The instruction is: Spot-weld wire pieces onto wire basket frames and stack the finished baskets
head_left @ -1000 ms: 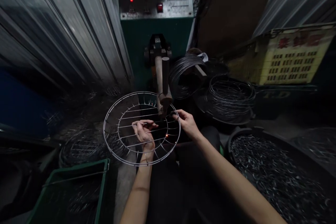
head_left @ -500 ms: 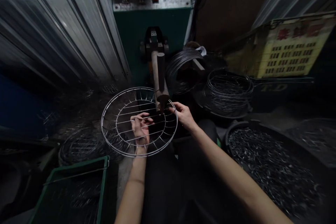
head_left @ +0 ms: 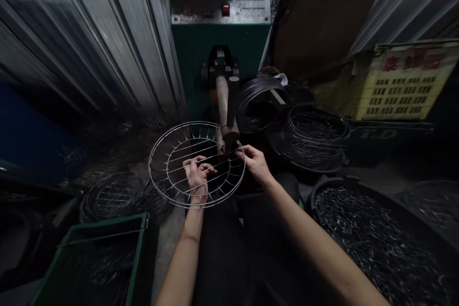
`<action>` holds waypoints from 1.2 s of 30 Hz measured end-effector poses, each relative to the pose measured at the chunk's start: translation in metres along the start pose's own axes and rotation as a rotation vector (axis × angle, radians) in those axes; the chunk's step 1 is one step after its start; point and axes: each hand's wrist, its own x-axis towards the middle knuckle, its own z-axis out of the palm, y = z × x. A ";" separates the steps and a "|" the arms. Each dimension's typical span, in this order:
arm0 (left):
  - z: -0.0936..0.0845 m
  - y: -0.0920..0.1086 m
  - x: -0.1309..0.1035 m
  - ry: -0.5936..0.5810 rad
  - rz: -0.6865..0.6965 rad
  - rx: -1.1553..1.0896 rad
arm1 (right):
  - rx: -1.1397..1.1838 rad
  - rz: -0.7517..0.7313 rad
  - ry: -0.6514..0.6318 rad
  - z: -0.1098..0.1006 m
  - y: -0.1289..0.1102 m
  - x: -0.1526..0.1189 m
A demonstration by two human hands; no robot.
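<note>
A round wire rack [head_left: 154,179] with two outer rings, an inner ring and parallel cross wires is held under the arm of a green machine [head_left: 201,38]. My left hand [head_left: 197,174] is beneath the rack, its fingers curled against the cross wires. At the rack's right edge, my right hand [head_left: 255,160] pinches near the rim beside the machine's electrode tip [head_left: 223,148]; whether a small piece is between those fingertips is too dark to tell.
Wire coils [head_left: 260,100] lie right of the machine, near a heap of wire rings [head_left: 315,126]. A black tub [head_left: 376,229] holds many small metal pieces. A yellow crate [head_left: 401,86] and a green crate [head_left: 143,229] flank the area.
The view has shifted, so the machine appears lower and farther right. The rack is tilted slightly differently. Both hands remain at about the same places on it.
</note>
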 end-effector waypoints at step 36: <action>0.004 -0.006 0.000 -0.028 0.101 0.045 | -0.007 0.014 -0.022 -0.006 -0.004 -0.003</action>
